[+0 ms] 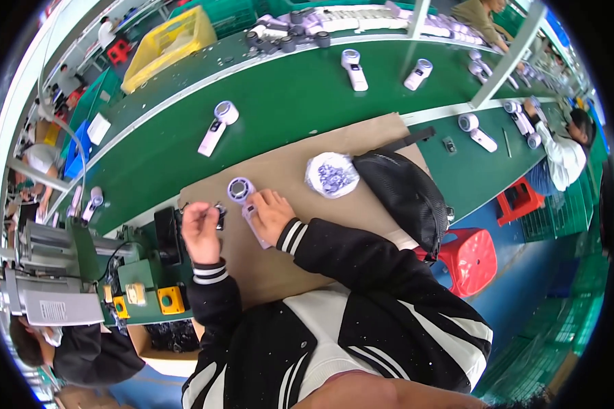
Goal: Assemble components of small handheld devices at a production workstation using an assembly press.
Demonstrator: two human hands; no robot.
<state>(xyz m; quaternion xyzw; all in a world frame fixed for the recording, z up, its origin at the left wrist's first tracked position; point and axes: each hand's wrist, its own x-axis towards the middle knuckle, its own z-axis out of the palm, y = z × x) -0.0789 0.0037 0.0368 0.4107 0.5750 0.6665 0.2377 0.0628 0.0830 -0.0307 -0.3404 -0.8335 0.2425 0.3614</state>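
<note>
A light-purple handheld fan lies on the brown cardboard sheet, its round head pointing away from me. My right hand is closed over its handle, whose lower end shows below the palm. Left of the fan, my left hand is raised with its fingers curled in. A small black part shows beside those fingertips; whether they grip it is unclear. To the right of the fan sits a white plastic bag full of small purple-grey pieces.
A black bag lies on the cardboard's right side. Beyond is a green conveyor belt carrying several fans. At left stand a grey machine and a yellow button box. A red stool is at right; other people work nearby.
</note>
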